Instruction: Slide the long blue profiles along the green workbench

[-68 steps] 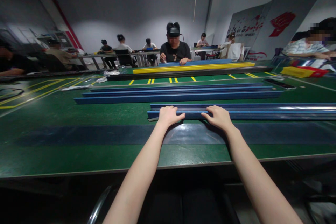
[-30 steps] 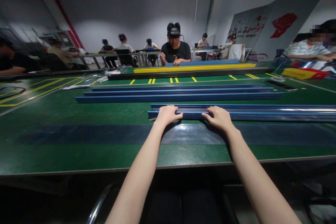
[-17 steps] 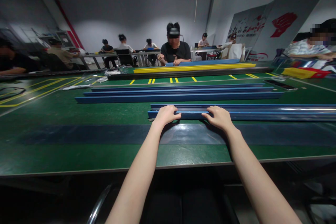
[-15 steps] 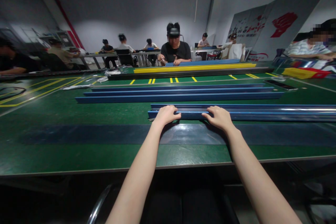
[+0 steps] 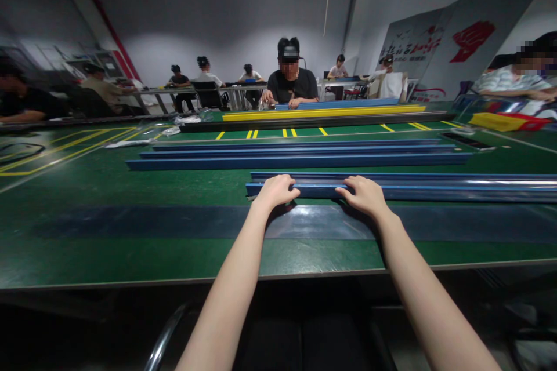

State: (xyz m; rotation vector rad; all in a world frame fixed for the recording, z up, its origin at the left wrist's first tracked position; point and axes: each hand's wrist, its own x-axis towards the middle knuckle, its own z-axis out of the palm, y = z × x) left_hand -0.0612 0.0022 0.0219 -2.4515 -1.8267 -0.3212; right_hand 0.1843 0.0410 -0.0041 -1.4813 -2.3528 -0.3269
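Observation:
A long blue channel strip [image 5: 317,191] lies across the green table [image 5: 174,264], running off to the right edge of the view. Near its left end my left hand [image 5: 278,189] grips the front wall, thumb on the near side and fingers over the top. My right hand [image 5: 362,191] holds the same wall farther right in a like manner; its fingertips are hidden behind the strip. Between my forearms and beyond them, a clear plastic sheet [image 5: 313,223] lies flat in front of the strip.
Several more blue strips [image 5: 300,161] lie behind mine. Farther back are a black strip [image 5: 322,122] and a yellow strip [image 5: 322,113], with a co-worker [image 5: 291,81] seated behind them. A phone [image 5: 467,141] and a yellow-and-red tray [image 5: 500,122] are at the right.
My hands and the blue strip look the same. Across the table, the co-worker's hands have shifted slightly; the whole view has moved a touch.

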